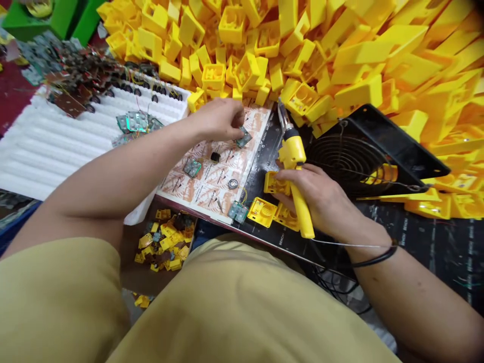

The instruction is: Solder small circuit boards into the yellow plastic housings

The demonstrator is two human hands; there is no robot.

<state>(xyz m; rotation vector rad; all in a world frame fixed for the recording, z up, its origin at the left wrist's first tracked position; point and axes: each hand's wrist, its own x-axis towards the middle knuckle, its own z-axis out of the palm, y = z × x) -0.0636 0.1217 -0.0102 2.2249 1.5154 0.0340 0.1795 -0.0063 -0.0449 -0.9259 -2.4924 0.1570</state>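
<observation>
Left hand point(223, 119) is pinching a circuit board point(244, 138)
Right hand point(325, 196) is gripping a soldering iron point(293, 150) (a yellow one).

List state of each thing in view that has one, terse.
Left hand, pinching circuit board
Right hand, gripping soldering iron
Soldering iron, tip pointing away from wearer; heat unclear
Fan, spinning or stopped unclear
Speaker, lying on patterned sheet
Nearest yellow housing, open side up
Foam sheet, partly covered by brown boards
</observation>
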